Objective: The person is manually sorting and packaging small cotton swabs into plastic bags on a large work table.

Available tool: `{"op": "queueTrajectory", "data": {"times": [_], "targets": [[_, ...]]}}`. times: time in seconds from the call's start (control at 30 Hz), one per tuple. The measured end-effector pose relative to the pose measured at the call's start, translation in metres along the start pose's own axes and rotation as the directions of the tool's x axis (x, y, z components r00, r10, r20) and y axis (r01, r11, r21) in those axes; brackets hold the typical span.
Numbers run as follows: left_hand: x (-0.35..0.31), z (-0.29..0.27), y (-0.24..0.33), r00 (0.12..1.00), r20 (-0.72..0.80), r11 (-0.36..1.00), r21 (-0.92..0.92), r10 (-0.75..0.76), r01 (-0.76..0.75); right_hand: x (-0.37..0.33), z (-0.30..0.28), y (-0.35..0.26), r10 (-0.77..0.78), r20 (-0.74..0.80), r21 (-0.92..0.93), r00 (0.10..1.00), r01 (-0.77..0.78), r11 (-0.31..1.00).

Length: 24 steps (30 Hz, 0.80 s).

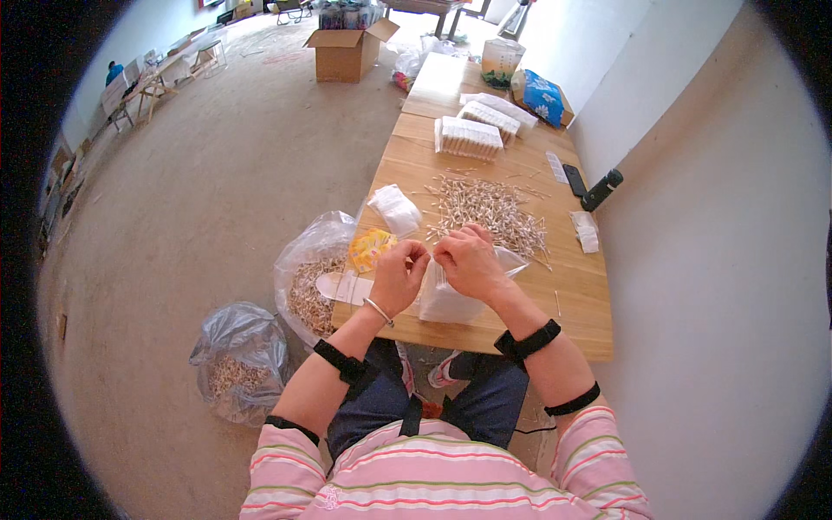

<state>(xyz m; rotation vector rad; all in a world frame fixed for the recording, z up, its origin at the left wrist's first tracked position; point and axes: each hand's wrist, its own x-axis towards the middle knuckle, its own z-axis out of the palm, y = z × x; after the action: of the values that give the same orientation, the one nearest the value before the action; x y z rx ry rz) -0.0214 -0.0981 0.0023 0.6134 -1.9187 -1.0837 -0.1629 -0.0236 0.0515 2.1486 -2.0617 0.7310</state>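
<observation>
Head view: your left hand (401, 276) and right hand (471, 263) stand just beside each other at a clear bag (449, 306) near the close edge of the wooden surface (579, 299). Each grip is narrow, fingers curled; you cannot tell what the fingertips pinch. Loose cotton swabs (485, 206) lie heaped just beyond; white bundles (468, 139) sit farther back.

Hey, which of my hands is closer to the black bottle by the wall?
Right. Your right hand is by the cotton swabs, left of the black bottle; your left hand is farther left, beside the yellow patterned item.
</observation>
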Motion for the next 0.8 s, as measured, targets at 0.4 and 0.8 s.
{"op": "queueTrajectory", "data": {"times": [0.4,0.8], "targets": [[0.004,-0.001,0.014,0.985,-0.042,0.969,0.194,0.167,-0.156,-0.016,-0.027,0.013,0.058,0.083,-0.095,0.995,-0.050,0.994],[0.007,0.009,0.012,0.983,0.094,0.954,0.242,0.159,-0.177,-0.021,-0.011,0.018,0.100,0.096,-0.111,0.990,-0.089,0.990]]}}
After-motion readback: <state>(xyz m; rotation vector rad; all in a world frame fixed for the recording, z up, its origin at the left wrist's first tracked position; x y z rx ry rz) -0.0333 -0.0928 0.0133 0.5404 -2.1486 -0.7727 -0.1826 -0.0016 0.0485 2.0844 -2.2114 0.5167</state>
